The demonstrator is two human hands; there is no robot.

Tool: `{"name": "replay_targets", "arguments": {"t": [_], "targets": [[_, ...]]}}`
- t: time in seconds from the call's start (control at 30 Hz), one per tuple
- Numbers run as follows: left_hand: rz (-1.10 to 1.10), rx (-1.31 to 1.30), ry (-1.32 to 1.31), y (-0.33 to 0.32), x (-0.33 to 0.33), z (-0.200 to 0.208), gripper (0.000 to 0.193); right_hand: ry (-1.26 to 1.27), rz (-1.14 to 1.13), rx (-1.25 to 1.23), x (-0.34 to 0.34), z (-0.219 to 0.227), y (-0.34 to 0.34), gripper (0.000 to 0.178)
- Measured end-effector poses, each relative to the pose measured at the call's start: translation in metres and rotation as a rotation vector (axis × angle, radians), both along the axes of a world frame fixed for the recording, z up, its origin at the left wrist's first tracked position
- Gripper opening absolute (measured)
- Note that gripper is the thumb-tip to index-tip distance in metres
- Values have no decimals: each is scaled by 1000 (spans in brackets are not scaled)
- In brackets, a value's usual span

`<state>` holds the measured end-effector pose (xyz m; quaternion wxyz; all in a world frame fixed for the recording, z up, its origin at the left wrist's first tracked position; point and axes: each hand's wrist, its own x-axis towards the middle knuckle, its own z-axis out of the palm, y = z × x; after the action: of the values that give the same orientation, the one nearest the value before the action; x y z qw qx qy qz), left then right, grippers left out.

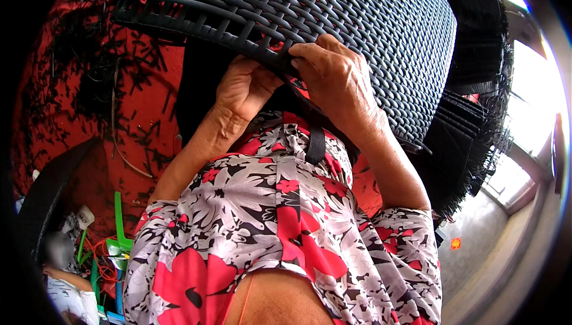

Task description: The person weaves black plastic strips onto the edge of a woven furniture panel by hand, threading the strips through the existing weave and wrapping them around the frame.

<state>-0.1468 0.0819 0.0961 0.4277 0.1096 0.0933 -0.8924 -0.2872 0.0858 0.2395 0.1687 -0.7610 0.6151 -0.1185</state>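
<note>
A large dark grey woven wicker panel [333,9] stretches over the upper middle, its lower rim tilted toward me. Along this rim the weave leaves a row of gaps between short upright strands. My right hand [336,81] is closed at the rim, fingers bent and thumb pressed against the edge strands. Just left of it, my left hand [244,89] is closed with its fingertips under the same rim. The two hands nearly meet. Whatever lies between the left fingertips is hidden by the hand and the dark shade below the panel.
Red sheeting [149,95] at left is strewn with black strand scraps [89,66]. Bundles of black strands [471,128] stand at right. Another person [68,283] is at lower left, near a green plastic frame [121,229]. A grey floor [476,229] lies at lower right.
</note>
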Motion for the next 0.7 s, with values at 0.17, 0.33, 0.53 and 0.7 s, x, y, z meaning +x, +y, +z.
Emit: {"name": "replay_targets", "arguments": {"t": [0.17,0.33,0.53,0.7], "targets": [[16,31,135,0,-6,6,34,-39,-19,20,0,2,0,11],[-40,-40,160,-3,-4,16,30,-101,6,-55,-3,-2,0,12],[-49,-59,286,-6,4,3,30,-290,79,-186,-5,-13,0,14],[16,-79,244,-13,11,4,29,-336,58,-28,21,27,-18,10]]}}
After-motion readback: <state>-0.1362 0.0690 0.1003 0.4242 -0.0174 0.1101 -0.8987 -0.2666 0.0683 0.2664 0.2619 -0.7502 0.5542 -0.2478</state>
